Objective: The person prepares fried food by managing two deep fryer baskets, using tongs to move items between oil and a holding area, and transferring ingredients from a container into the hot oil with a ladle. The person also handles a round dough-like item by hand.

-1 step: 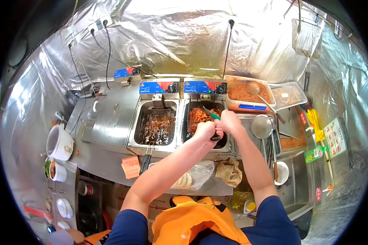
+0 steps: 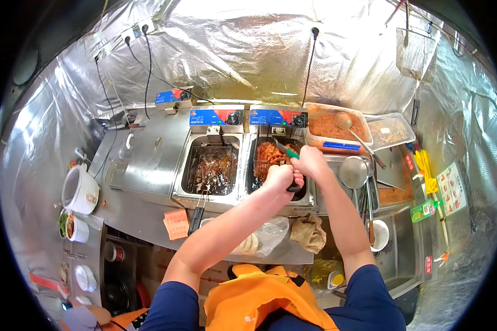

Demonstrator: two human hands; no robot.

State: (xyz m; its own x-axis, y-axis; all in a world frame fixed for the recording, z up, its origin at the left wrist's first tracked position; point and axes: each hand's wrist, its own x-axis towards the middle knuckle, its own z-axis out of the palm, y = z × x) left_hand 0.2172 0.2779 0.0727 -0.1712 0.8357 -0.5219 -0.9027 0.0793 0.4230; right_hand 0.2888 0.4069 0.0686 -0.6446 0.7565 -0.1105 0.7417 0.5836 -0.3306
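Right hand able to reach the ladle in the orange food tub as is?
Probably not directly: the right hand grips the green-handled tool. If freed, likely yes; nothing visible blocks the ladle.

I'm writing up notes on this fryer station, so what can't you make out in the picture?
All in the head view:
Green-handled tool: the right hand covers its grip end, so its exact kind is unclear.
Black handle: mostly hidden by the left hand.
Clear bag: partly behind the left forearm.
Orange slips: markings too small.
Orange garment: cut off by the lower edge.
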